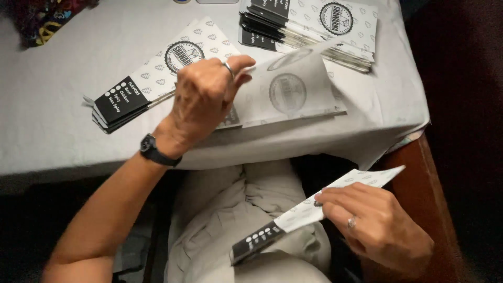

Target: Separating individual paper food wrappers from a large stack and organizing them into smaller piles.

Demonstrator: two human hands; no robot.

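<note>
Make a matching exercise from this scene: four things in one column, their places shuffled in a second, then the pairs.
1. left hand
2. right hand
3. wristwatch
4. far stack of paper sleeves

A. table's back right area
B. lifting a sheet at the table's front edge
C. left wrist
D. holding a printed sleeve over the lap

Pairs: 1-B, 2-D, 3-C, 4-A

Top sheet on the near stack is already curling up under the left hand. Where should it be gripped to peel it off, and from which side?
Likely the lifted free edge of the top sheet, pinched where the left hand has it, coming from above on the left. That edge has curled clear of the stack, leaving room for a fingertip underneath; the rest appears to lie flat against the sheets below. The right hand holds another sheet over the lap.
</note>
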